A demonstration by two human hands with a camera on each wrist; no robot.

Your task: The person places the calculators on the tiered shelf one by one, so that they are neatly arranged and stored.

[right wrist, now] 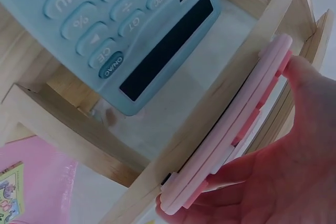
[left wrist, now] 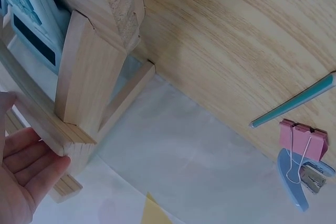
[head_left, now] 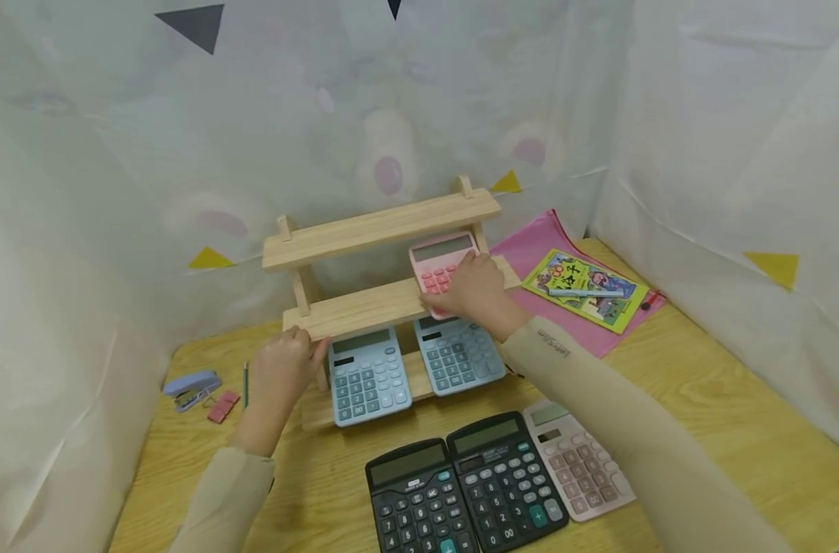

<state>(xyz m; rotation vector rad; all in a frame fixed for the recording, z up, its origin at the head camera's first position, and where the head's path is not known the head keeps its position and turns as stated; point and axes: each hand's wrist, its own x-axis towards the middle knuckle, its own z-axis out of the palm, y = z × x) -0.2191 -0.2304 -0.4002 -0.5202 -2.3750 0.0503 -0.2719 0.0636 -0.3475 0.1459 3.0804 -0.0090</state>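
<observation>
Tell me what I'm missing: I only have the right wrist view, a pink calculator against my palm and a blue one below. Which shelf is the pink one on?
Observer: The pink calculator stands on the middle shelf of the rack, leaning back, with the right hand over its keys.
Operator: Where is the other hand?
Observer: The left hand touches the left end of that middle shelf.
Operator: How many blue calculators are there?
Observer: Two blue calculators lean side by side on the bottom tier.
Operator: Anything still off the rack?
Observer: Two black calculators and a pale pink one lie on the table in front.
</observation>
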